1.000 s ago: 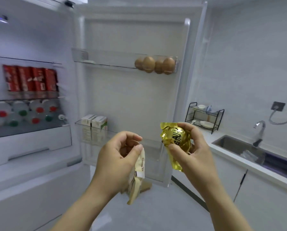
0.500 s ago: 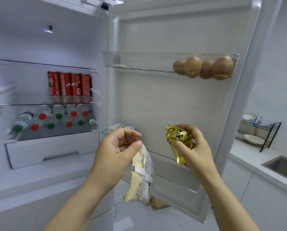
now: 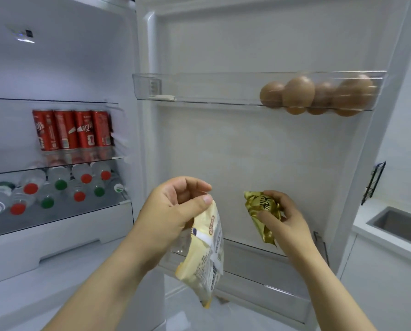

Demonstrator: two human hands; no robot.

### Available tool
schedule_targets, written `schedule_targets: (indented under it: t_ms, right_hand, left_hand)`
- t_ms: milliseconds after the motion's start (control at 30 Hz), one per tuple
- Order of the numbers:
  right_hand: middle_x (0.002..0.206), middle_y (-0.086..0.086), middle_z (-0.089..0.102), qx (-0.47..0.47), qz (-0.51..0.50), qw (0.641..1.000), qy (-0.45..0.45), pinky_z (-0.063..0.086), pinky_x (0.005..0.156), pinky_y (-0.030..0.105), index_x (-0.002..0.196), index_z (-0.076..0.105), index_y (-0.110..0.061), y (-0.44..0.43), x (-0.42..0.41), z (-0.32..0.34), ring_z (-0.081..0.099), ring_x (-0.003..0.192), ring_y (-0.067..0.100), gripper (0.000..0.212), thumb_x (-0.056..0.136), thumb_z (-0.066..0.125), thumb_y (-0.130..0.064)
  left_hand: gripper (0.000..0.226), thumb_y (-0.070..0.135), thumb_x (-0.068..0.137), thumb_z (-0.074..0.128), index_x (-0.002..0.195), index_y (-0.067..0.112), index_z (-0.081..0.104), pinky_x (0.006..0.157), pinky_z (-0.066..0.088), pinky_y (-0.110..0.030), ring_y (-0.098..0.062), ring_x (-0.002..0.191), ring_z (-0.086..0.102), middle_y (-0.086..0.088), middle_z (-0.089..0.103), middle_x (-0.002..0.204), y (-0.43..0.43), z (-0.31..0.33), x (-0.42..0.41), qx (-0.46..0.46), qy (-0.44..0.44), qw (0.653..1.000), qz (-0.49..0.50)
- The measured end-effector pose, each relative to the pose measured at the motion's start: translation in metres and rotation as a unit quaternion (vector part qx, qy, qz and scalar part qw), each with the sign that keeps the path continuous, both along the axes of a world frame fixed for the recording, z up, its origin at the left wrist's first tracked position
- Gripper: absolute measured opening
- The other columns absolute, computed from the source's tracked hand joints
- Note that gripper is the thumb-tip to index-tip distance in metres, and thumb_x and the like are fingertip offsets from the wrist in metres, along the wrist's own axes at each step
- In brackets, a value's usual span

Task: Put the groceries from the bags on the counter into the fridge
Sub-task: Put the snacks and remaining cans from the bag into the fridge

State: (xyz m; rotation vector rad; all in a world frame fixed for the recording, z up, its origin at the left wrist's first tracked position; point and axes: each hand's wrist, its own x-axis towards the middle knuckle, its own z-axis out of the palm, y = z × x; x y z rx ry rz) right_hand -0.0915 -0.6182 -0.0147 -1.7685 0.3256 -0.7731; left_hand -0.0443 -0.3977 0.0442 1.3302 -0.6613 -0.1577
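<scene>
My left hand (image 3: 176, 209) pinches the top of a pale yellow snack packet (image 3: 205, 254), which hangs down in front of the lower door bin (image 3: 271, 278). My right hand (image 3: 281, 218) grips a gold foil packet (image 3: 261, 211) with black lettering, held before the inner face of the open fridge door (image 3: 247, 151). Both hands are at chest height between the fridge body and the door. The upper door bin (image 3: 199, 91) holds several brown eggs (image 3: 319, 94) at its right end.
Inside the fridge, red cans (image 3: 73, 130) stand on a glass shelf and water bottles (image 3: 56, 187) with red and green caps lie on the shelf below, above a white drawer (image 3: 56, 240). A sink (image 3: 400, 225) and a black dish rack (image 3: 374, 180) are at right.
The view has moved closer to the fridge door and turned left. Both hands, holding their packets, now sit lower in the frame; the right hand has dropped toward the lower door bin.
</scene>
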Motion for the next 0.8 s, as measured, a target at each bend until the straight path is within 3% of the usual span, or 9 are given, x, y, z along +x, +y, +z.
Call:
schedule_targets:
  t_ms: [100,300,533,633,800]
  right_hand:
    - [0.095,-0.015,0.066,-0.009,0.003,1.0,0.022,0.046,0.058,0.015,0.106,0.059,-0.04,-0.002,0.003,-0.001,0.064,0.081,0.008,0.034,0.081,0.069,-0.02]
    - [0.097,-0.014,0.066,-0.013,-0.001,1.0,0.022,0.048,0.063,0.021,0.109,0.06,-0.037,-0.005,0.004,-0.002,0.064,0.086,0.011,0.035,0.082,0.068,-0.015]
    - [0.099,-0.012,0.065,0.001,0.001,1.0,0.0,0.049,0.064,0.023,0.109,0.059,-0.038,-0.002,0.002,-0.001,0.064,0.085,0.014,0.036,0.081,0.068,-0.017]
    - [0.096,-0.013,0.065,0.013,0.01,1.0,-0.001,0.047,0.06,0.018,0.108,0.06,-0.038,0.002,-0.001,0.0,0.064,0.083,0.011,0.039,0.07,0.069,-0.031]
    - [0.095,-0.013,0.066,0.013,0.011,1.0,-0.007,0.05,0.065,0.022,0.105,0.06,-0.039,0.003,-0.001,0.0,0.064,0.087,0.013,0.04,0.066,0.064,-0.033]
  left_hand:
    - [0.012,0.005,0.079,0.071,0.085,0.015,0.07,0.064,0.037,-0.033,-0.024,0.069,0.047,-0.003,0.063,0.074,-0.002,0.008,0.006,0.014,0.0,1.0,-0.027]
    - [0.015,0.009,0.073,0.069,0.087,0.013,0.068,0.06,0.047,-0.027,-0.018,0.058,0.055,-0.001,0.063,0.067,-0.002,0.028,0.009,0.01,0.021,0.999,-0.046]
    - [0.012,-0.002,0.088,0.057,0.092,0.009,0.063,0.053,0.052,-0.022,-0.013,0.056,0.059,-0.002,0.064,0.066,-0.015,0.048,0.036,-0.024,0.051,0.998,-0.011]
    - [0.013,-0.002,0.089,0.057,0.09,0.009,0.063,0.051,0.051,-0.021,-0.011,0.053,0.06,-0.002,0.064,0.063,-0.027,0.051,0.048,-0.044,0.079,0.996,-0.013]
    - [0.014,-0.002,0.089,0.057,0.084,0.01,0.062,0.05,0.047,-0.019,-0.011,0.052,0.055,-0.002,0.062,0.064,-0.046,0.057,0.071,-0.007,0.08,0.996,0.032]
